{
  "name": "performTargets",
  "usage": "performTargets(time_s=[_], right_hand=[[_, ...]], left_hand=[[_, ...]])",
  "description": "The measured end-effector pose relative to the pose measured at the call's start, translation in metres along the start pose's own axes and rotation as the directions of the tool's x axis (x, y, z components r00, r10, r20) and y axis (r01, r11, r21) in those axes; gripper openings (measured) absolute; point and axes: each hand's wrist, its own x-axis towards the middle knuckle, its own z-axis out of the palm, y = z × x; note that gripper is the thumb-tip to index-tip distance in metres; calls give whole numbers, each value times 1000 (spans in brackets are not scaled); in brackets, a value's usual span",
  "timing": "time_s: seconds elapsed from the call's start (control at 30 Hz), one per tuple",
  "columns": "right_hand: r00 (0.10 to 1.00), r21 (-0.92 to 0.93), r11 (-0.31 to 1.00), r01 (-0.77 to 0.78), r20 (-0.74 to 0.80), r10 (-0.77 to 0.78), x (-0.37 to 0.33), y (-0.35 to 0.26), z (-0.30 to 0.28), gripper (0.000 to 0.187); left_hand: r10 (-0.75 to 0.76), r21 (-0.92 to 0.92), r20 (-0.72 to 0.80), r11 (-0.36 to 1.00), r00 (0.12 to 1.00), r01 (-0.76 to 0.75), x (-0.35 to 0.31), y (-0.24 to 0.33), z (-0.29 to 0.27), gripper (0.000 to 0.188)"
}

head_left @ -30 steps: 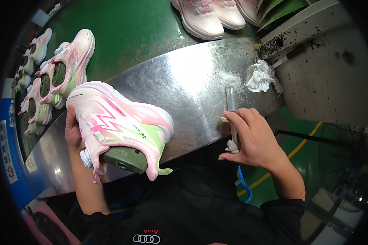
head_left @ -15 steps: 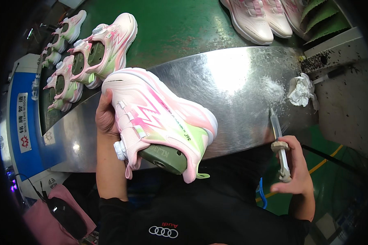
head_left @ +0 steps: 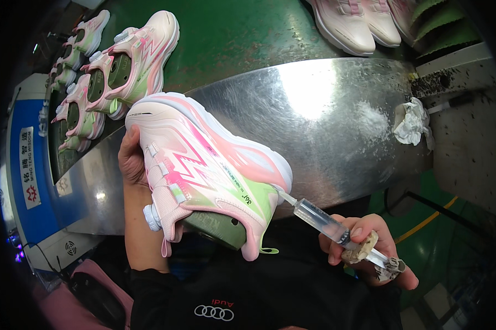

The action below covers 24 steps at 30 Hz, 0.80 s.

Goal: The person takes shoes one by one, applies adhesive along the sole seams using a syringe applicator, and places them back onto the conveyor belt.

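A pink, white and green sneaker with a dark green shoe last inside is held up by my left hand, which grips it around the toe and tongue side. The sole faces up and to the right, and the heel points toward me. My right hand is closed around a clear syringe whose flange and plunger end are wrapped in dirty whitish material. Its thin tip meets the sneaker's heel area, close to the line between the green upper and the sole; exact contact is hard to make out.
Several matching sneakers on lasts line the far left of the green bench. More pale sneakers stand at the far right. On the metal plate lie white powder and crumpled white paper beside a dark-handled tool.
My right hand has brought the syringe leftward and down from over the metal plate to the sneaker's heel. The sneaker has shifted slightly left in my left hand.
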Motion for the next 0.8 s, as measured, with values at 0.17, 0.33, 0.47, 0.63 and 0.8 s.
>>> performTargets(time_s=[0.17, 0.33, 0.47, 0.63, 0.8], right_hand=[[996, 13, 997, -79, -26, 80, -2, 1, -4, 106], [996, 29, 996, -87, -6, 87, -1, 4, -6, 107], [993, 44, 992, -117, -30, 119, 0, 5, -7, 107], [993, 44, 993, -112, -41, 114, 0, 6, -8, 107], [994, 15, 994, -110, -15, 110, 1, 7, -8, 105]], left_hand=[[13, -18, 34, 1000, 999, -12, 4, -1, -13, 53], [46, -7, 3, 999, 999, -46, 4, 0, -28, 51], [51, -152, 27, 987, 998, -46, 0, 1, -22, 46], [48, -71, -3, 996, 999, -48, 0, 1, -28, 47], [51, 31, -30, 998, 998, -50, -2, 3, -33, 49]])
